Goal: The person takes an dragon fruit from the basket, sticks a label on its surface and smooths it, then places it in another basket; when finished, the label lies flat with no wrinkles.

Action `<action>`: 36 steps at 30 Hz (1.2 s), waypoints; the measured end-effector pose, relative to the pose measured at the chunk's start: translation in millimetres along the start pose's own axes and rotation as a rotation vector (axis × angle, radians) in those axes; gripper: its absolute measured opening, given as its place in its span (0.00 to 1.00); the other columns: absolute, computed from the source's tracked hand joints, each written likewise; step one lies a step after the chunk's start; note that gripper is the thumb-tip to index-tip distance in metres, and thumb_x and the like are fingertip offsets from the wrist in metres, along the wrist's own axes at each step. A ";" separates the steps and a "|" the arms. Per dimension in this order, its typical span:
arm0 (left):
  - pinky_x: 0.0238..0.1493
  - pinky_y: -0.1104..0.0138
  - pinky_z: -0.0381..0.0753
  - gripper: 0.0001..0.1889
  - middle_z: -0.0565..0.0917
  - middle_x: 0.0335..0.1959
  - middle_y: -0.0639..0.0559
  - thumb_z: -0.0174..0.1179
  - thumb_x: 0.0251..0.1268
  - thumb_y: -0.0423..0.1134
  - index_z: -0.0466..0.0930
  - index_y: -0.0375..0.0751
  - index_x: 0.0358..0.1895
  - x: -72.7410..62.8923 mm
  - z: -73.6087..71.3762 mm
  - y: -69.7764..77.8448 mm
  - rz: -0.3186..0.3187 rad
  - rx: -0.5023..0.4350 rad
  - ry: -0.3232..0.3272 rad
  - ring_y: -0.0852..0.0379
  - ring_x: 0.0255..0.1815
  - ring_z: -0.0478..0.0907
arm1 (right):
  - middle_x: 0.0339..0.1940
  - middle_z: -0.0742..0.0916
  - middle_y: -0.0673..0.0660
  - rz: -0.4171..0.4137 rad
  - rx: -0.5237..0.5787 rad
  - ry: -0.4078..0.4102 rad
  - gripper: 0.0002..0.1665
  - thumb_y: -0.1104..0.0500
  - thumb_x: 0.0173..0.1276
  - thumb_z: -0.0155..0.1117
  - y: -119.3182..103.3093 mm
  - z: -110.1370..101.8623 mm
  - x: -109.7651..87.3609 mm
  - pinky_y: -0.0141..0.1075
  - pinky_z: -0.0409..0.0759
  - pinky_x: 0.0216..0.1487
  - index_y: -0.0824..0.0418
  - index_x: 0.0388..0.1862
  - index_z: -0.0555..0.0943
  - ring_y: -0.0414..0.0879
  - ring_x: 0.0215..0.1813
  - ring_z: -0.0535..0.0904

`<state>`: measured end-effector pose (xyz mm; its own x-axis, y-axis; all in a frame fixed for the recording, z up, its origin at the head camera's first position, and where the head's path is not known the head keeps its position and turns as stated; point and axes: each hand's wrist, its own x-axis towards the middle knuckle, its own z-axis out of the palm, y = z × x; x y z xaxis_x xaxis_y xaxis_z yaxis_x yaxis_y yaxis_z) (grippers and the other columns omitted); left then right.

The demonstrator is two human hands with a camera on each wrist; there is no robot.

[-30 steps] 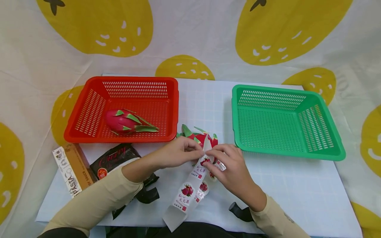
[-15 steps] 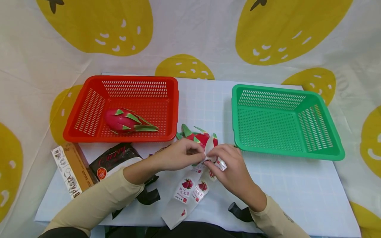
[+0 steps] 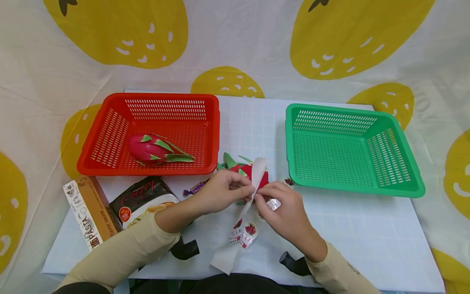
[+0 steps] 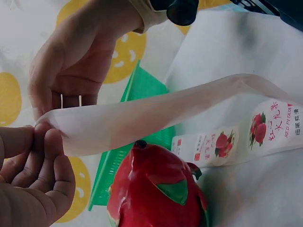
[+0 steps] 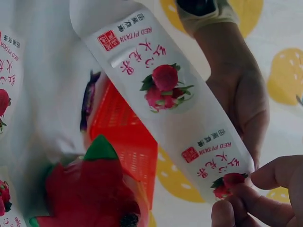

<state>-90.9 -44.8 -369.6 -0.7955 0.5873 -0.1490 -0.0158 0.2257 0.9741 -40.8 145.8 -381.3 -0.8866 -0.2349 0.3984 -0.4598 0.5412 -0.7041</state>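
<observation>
A long strip of dragon fruit stickers point(image 3: 250, 232) hangs between the two hands and trails toward the table's front edge, its white backing partly turned up. My left hand point(image 3: 229, 191) pinches the strip near its upper part with thumb and fingers. Close against it, my right hand point(image 3: 284, 206) pinches the strip too; in the right wrist view its fingertips point(image 5: 258, 178) are at a printed label near the strip's end. Just behind the hands lies a red dragon fruit point(image 4: 151, 189) with green scales, partly hidden by the strip. Another dragon fruit point(image 3: 147, 149) lies in the red basket point(image 3: 192, 168).
A green basket point(image 3: 352, 190) stands at the right. On the left lie a pasta box point(image 3: 92, 212), a black and white food packet point(image 3: 143, 200), and a purple-wrapped candy point(image 3: 196, 188). Black straps point(image 3: 185, 250) hang from the wrists.
The strip's upper end has been drawn up higher over the dragon fruit. Its lower part has twisted to show white backing and slid up and right. The hands stay close together.
</observation>
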 end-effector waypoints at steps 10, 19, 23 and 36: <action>0.38 0.69 0.82 0.11 0.87 0.38 0.51 0.62 0.62 0.41 0.86 0.40 0.43 -5.8 4.7 2.7 0.036 0.073 0.000 0.60 0.36 0.80 | 0.25 0.84 0.48 0.004 -0.044 0.001 0.03 0.65 0.53 0.66 -2.0 -3.0 2.7 0.34 0.80 0.28 0.59 0.24 0.86 0.37 0.28 0.77; 0.32 0.68 0.80 0.10 0.87 0.35 0.54 0.63 0.60 0.42 0.87 0.42 0.40 -7.1 9.8 3.3 0.052 0.135 0.014 0.60 0.33 0.78 | 0.23 0.85 0.48 -0.015 -0.167 0.012 0.03 0.66 0.48 0.67 -4.7 -1.2 2.4 0.31 0.80 0.26 0.59 0.21 0.86 0.36 0.25 0.77; 0.32 0.68 0.80 0.09 0.87 0.34 0.57 0.63 0.60 0.42 0.88 0.43 0.40 -6.6 10.4 1.5 0.052 0.152 0.017 0.61 0.32 0.78 | 0.23 0.85 0.47 -0.019 -0.161 0.011 0.03 0.67 0.48 0.68 -3.3 -1.1 1.9 0.32 0.80 0.26 0.60 0.21 0.86 0.36 0.25 0.77; 0.30 0.69 0.81 0.10 0.87 0.32 0.54 0.63 0.60 0.41 0.87 0.40 0.40 -5.0 12.3 -1.5 0.063 0.180 0.030 0.62 0.29 0.77 | 0.26 0.85 0.48 0.010 -0.064 -0.051 0.09 0.69 0.54 0.61 0.0 -5.1 0.7 0.29 0.79 0.26 0.59 0.21 0.85 0.35 0.28 0.76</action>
<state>-79.5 -38.5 -372.5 -0.8092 0.5819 -0.0810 0.1413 0.3266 0.9346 -41.2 149.7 -378.0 -0.8935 -0.2687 0.3599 -0.4478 0.5938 -0.6684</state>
